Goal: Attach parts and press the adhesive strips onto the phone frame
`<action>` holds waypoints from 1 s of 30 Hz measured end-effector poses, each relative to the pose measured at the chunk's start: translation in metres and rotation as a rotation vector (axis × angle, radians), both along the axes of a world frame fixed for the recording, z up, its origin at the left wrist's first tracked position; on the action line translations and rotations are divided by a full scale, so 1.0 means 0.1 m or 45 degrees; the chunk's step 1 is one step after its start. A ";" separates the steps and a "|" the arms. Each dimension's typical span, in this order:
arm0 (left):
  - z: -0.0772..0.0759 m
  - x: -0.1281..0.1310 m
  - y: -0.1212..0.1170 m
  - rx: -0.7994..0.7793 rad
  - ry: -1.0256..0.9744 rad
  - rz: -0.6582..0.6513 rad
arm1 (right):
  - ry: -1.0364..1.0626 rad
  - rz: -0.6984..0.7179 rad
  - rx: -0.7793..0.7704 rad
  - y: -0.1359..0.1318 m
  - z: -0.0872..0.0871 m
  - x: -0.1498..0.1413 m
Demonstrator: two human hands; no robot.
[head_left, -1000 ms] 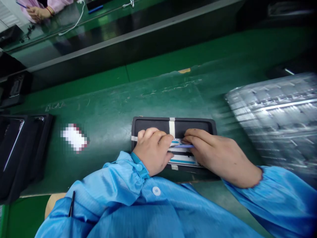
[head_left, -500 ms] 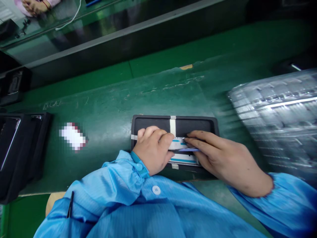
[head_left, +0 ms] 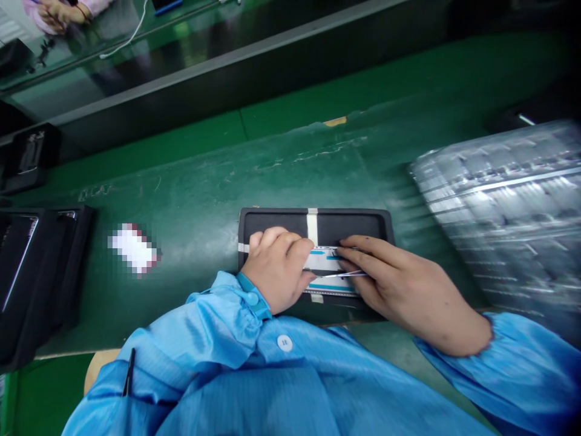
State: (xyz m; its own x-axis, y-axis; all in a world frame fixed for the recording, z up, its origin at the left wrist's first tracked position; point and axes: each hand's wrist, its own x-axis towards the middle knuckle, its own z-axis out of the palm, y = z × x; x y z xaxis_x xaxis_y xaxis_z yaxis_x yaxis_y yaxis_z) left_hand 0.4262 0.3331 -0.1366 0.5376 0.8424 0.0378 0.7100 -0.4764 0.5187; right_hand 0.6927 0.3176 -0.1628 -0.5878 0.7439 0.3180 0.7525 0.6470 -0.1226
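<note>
A black foam tray lies before me on the green bench, crossed by pale tape. In it is a flat white strip-like part with blue lines and a dotted edge. My left hand is closed at the left of this part, thumb and forefinger at its two long sides. From the right, my right hand reaches over the part with its fingers together. Between its fingers is a slim shiny pointed tool, which looks like tweezers, its tip towards my left thumb. My fingers hide both ends of the part.
Clear plastic blister trays are stacked at the right. Black foam trays holding shiny-edged parts stand at the left, near a blurred white-and-red item. Across the way, another person's hands rest over a bench.
The white part now lies flatter, where its upper strip was tilted with a purplish edge. The slim tool shows more clearly. Both hands stay at nearly the same places on the tray.
</note>
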 end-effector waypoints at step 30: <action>0.00 -0.01 0.03 -0.021 0.012 0.059 | 0.566 -0.219 -0.224 0.26 0.13 -0.11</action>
